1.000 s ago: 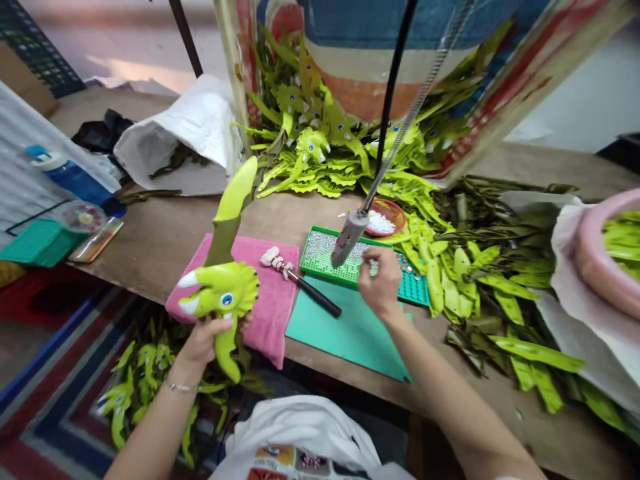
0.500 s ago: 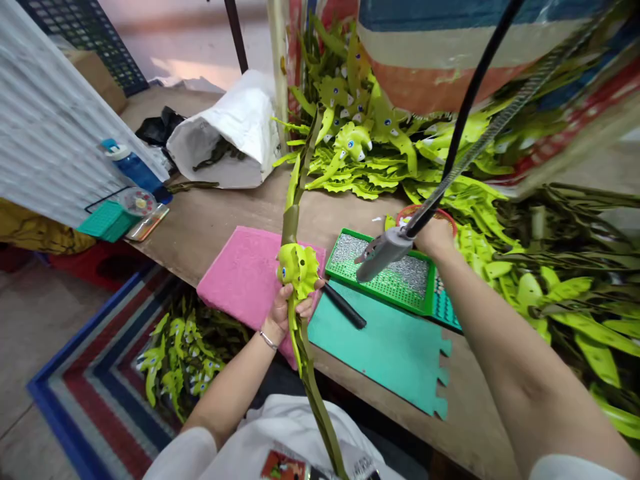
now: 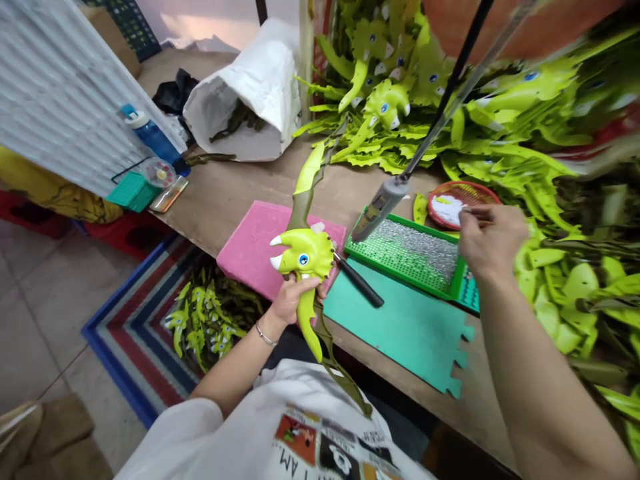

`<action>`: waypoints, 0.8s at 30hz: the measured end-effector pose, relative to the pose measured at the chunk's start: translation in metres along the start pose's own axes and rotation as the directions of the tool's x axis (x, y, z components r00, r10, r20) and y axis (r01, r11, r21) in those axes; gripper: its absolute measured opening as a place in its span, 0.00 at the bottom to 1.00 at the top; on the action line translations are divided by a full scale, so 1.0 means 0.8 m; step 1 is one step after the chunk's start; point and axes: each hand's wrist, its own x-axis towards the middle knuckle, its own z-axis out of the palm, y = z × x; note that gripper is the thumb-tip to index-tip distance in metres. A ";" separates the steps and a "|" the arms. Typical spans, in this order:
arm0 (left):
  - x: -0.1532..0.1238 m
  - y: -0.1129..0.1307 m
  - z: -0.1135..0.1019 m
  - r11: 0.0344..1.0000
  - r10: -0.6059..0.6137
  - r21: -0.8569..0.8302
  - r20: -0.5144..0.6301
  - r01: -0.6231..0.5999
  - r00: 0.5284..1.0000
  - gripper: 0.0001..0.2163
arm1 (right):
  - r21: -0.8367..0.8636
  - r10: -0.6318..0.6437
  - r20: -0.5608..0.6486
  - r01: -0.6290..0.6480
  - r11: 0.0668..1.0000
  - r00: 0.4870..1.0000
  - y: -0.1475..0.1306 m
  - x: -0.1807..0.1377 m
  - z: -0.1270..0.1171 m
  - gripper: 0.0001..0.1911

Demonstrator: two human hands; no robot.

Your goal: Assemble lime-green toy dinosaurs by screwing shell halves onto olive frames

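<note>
My left hand (image 3: 290,299) is wrapped round the lower part of a toy bow (image 3: 306,257), lime and olive plastic, with a horned dinosaur head at its middle. The head's blue eye and white horns face up. Its limbs stretch from my shirt toward the back of the table. At the right, my right hand (image 3: 493,237) is closed in a pinch beside a red basket (image 3: 484,193) of small white pieces (image 3: 447,210); what its fingertips hold is too small to make out. A black-handled tool (image 3: 363,283) lies near the bow.
A green tray (image 3: 405,263) of small silvery parts stands behind a teal foam mat (image 3: 400,327). A grey power screwdriver (image 3: 380,208) hangs above it. Under the bow lies a pink cloth (image 3: 250,257). Lime parts (image 3: 390,157) are heaped behind; a white sack (image 3: 260,100) lies at back left.
The bow has been turned so the head's eye side faces up. My right hand has moved out of the red basket, toward me and right. The camera view has shifted.
</note>
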 end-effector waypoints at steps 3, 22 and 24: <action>-0.023 -0.009 0.006 1.000 0.015 -0.013 -0.133 -0.017 0.991 0.19 | 0.313 -0.133 -0.118 0.164 0.935 0.984 -0.042 -0.078 -0.019 0.10; -0.070 -0.023 0.017 0.946 0.218 -0.167 -0.304 -0.278 0.927 0.20 | 0.766 -0.455 0.117 0.212 0.607 0.883 -0.188 -0.279 -0.011 0.04; -0.070 -0.024 0.016 0.948 0.226 -0.150 -0.300 -0.280 0.927 0.21 | 0.767 -0.460 0.157 0.185 0.614 0.874 -0.186 -0.279 -0.011 0.04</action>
